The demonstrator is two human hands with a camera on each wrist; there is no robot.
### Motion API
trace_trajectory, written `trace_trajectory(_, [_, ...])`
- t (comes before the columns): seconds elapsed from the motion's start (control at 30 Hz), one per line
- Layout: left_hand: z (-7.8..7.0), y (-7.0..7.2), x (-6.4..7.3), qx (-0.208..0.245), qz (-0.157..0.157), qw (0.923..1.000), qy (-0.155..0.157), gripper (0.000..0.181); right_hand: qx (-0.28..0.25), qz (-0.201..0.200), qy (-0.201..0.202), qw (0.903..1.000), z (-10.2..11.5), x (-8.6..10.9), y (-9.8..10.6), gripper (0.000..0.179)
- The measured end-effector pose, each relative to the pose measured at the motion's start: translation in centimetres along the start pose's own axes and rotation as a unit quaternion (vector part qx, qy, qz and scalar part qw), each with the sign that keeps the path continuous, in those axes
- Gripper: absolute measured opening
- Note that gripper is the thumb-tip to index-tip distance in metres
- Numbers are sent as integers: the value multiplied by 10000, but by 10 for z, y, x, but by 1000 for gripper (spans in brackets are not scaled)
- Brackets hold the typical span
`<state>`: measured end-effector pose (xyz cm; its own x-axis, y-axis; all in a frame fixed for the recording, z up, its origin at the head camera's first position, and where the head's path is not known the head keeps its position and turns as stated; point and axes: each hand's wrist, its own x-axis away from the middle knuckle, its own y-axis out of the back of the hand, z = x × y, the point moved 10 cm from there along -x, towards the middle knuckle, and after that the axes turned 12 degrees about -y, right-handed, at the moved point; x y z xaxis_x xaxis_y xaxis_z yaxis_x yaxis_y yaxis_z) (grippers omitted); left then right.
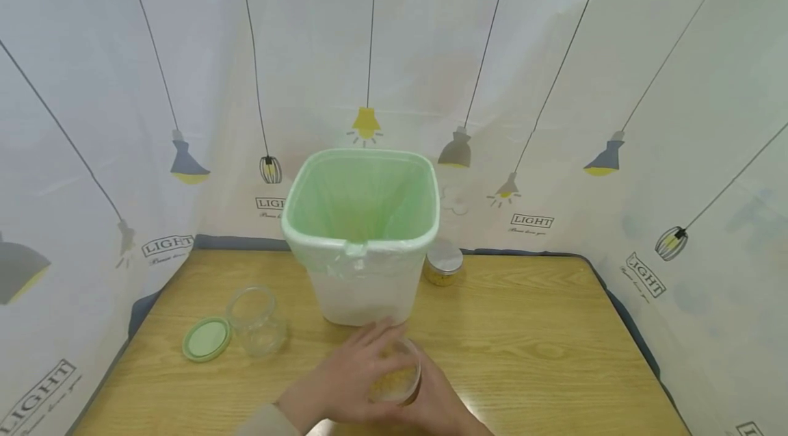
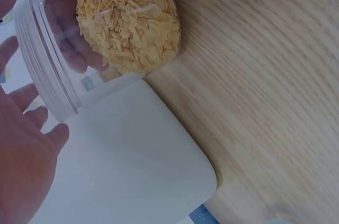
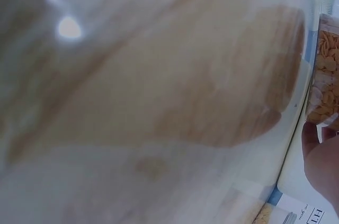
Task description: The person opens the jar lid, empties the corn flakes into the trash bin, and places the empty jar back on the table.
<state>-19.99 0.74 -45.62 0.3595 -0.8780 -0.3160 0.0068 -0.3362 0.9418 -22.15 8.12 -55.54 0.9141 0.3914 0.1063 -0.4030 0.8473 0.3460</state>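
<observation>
A clear jar (image 1: pixel 394 385) partly filled with yellow corn flakes (image 2: pixel 130 23) is at the front middle of the table. My right hand (image 1: pixel 440 398) grips the jar's side, its fingers partly visible through the clear wall in the left wrist view. Over the jar's top lies my left hand (image 1: pixel 357 371), with fingers spread. In the left wrist view its fingertips stand close to the ridged band (image 2: pixel 45 60) at the jar's top. Whether they touch that band, I cannot tell. Flakes also show at the right edge of the right wrist view.
Just behind the hands stands a white bin (image 1: pixel 369 292) with a green liner (image 1: pixel 357 196). An open clear jar (image 1: pixel 258 330) and a green lid (image 1: pixel 206 339) are at left. Another jar (image 1: pixel 443 265) with a silver lid stands right of the bin.
</observation>
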Motion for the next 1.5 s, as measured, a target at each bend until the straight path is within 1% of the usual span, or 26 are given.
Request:
trace_trajectory(0.03, [-1,-1,0,46,53,10000,-61,62,-88,57,59,9999,1,0,-1,104])
trace_trajectory(0.1, [-1,-2,1,114,153,9998,-99,60,-157,103,44,9998,1,-1,-2,105])
trace_trajectory(0.23, [1,-4,2,115,248,9996,26,62,-383,206,100,9990,1,0,-3,102])
trace_trajectory(0.33, [3,-2,2,-17,81,9999,106,60,-464,221,202,9985,4,1,-2,99])
trace_trajectory(0.47, [4,2,2,-399,-189,9988,191,63,-717,355,341,9962,9,2,-3,96])
trace_trajectory(0.53, [5,2,2,-545,-226,9979,282,67,-838,449,373,9948,10,2,-4,95])
trace_trajectory(0.6, [5,1,3,-639,-231,9971,334,71,-756,388,372,9957,8,3,-3,93])
trace_trajectory(0.7, [7,0,4,-537,-254,9975,387,76,-559,263,175,9979,0,3,-2,91])
trace_trajectory(0.77, [7,0,5,-423,-224,9983,325,78,-523,236,82,9983,-4,3,-2,94])
trace_trajectory(0.8, [6,-1,4,-343,-196,9988,280,78,-606,298,61,9977,-4,3,-3,96])
trace_trajectory(0.83, [6,-1,4,-275,-172,9993,209,76,-603,312,75,9977,-3,3,-4,98])
trace_trajectory(0.9, [2,-2,3,-212,-130,9997,-52,70,-694,385,92,9968,-2,1,-5,102])
trace_trajectory(0.97, [-1,-2,2,-138,-77,9996,-244,63,-767,472,61,9959,-2,1,-6,102])
trace_trajectory(1.03, [-3,-3,2,-82,-32,9993,-355,57,-675,436,49,9968,-1,1,-5,101])
trace_trajectory(1.07, [-3,-4,2,-33,-14,9994,-358,57,-704,468,34,9964,-1,1,-6,101])
trace_trajectory(1.13, [-1,-5,2,23,26,9997,-257,57,-653,430,116,9969,0,1,-5,100])
trace_trajectory(1.17, [-1,-5,2,75,18,9998,-193,58,-542,386,189,9976,2,2,-4,100])
trace_trajectory(1.23, [0,-4,1,28,-72,9999,-105,58,-422,293,295,9982,4,3,-2,99])
trace_trajectory(1.33, [1,-1,-1,-202,-222,9995,-9,63,-335,186,268,9989,2,3,0,97])
trace_trajectory(1.37, [1,0,-1,-318,-254,9992,29,63,-328,157,194,9992,1,3,0,96])
trace_trajectory(1.5, [3,0,-2,-681,-192,9972,257,69,-447,141,45,9989,-4,2,1,92])
